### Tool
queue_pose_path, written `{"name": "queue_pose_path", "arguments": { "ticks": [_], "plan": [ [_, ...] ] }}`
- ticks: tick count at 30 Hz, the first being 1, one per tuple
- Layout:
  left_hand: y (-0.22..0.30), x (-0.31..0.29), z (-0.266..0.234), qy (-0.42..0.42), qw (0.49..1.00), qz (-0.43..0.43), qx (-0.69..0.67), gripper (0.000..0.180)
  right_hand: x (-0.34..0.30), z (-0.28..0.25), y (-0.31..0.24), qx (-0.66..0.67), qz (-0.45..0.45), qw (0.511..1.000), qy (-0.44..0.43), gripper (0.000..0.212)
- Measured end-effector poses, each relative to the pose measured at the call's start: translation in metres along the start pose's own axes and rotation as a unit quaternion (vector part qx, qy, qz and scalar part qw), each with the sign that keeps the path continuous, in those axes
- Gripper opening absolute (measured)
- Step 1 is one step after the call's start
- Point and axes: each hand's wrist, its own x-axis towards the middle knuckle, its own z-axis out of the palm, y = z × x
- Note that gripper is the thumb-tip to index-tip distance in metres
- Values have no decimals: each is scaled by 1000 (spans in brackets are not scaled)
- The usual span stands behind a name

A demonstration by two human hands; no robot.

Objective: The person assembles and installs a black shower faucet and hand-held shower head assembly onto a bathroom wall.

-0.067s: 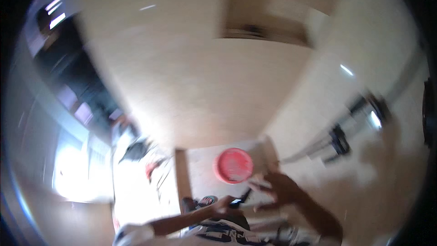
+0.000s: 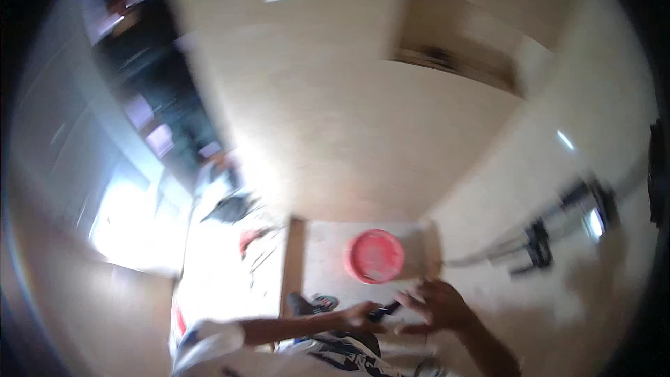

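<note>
My left hand (image 2: 358, 316) is low in the middle, closed around a small dark handheld object (image 2: 382, 312) whose exact kind is too blurred to tell. Just right of it is my right hand (image 2: 443, 308), its fingers apart and a little bent toward the object's far end. Whether those fingertips touch it, I cannot tell. Beyond both hands a round red tub (image 2: 375, 257) rests on the floor, with pale smears inside.
Pale walls surround a narrow floor (image 2: 324, 237); one has a recessed niche (image 2: 457, 42). At right, dark equipment with a bright lamp (image 2: 594, 223) stands near cables. A person in dark clothes (image 2: 150, 56) is at upper left. Blurred items, one red (image 2: 249, 239), lie in the bright area.
The whole view has swung, so the walls, tub and person sit further right. My right hand has come closer to the dark object in my left hand.
</note>
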Motion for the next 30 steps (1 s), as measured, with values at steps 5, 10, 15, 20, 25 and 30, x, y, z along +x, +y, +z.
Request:
{"name": "queue_pose_path", "arguments": {
  "ticks": [5, 10, 15, 20, 25, 30],
  "plan": [
    [-10, 20, 92, -2, 987, 147, 63, 19, -45, 30, -25, 45, -105, 987, 114, 50],
    [-17, 49, 155, 179, 936, 288, -91, 13, -98, 34, -44, 17, 34, 993, 108, 31],
    [-49, 110, 179, 259, 927, 269, 28, 20, -124, 37, -32, 18, 92, 984, 154, 25],
    [13, 75, 199, 231, 963, 138, 15, 23, -149, 26, -45, -11, 167, 974, 154, 26],
    [-12, 119, 210, 236, 958, 119, 111, 26, -174, 21, -46, -31, 234, 962, 141, 28],
    [-132, 201, 225, 156, 937, 175, -257, 37, -192, 15, -35, 13, 236, 954, 185, 26]
  ]
}}
